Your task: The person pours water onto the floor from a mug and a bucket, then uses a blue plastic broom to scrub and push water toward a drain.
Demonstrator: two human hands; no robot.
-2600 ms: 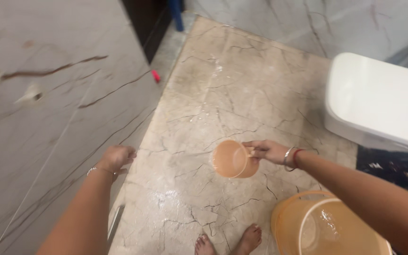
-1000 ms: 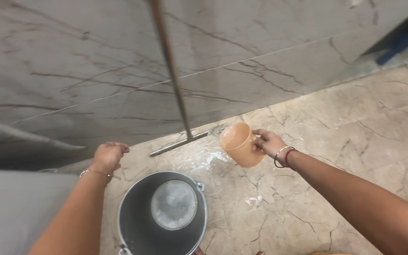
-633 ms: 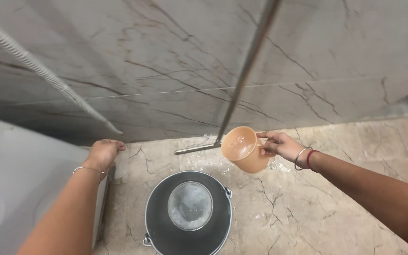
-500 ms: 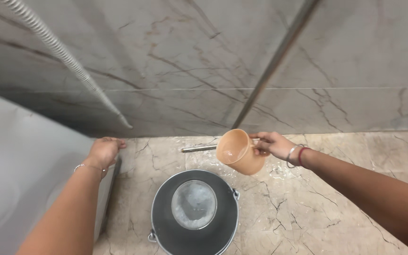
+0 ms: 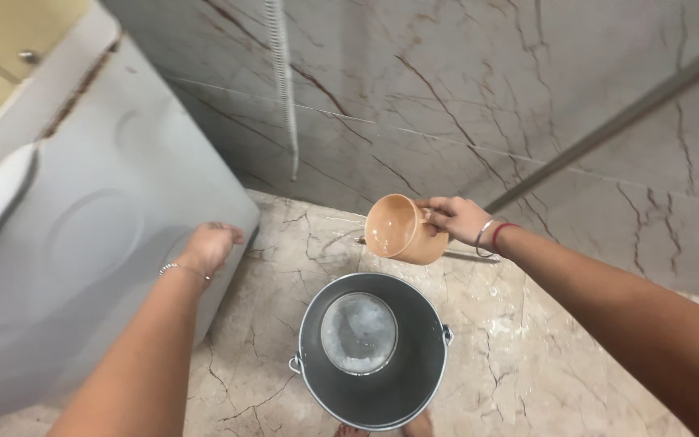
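Moved: mug (image 5: 402, 230) now above bucket (image 5: 374, 352)
Right hand (image 5: 456, 218): grips mug handle
Left hand (image 5: 212, 245): loosely curled, empty, beside grey cabinet (image 5: 82, 235)
Around: hose (image 5: 283, 81), marble wall (image 5: 463, 89)

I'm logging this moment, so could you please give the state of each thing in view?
Mug: tipped on its side, held by its handle, nearly empty.
Right hand: closed on the mug's handle.
Left hand: loosely curled, holding nothing.
Metal bucket: upright on the floor, a little water inside.
Floor: wet in patches.

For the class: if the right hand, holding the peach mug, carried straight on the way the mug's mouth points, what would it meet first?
Probably the grey panel at left; the right hand tips the mug leftward, above the metal bucket. Depth is unclear.
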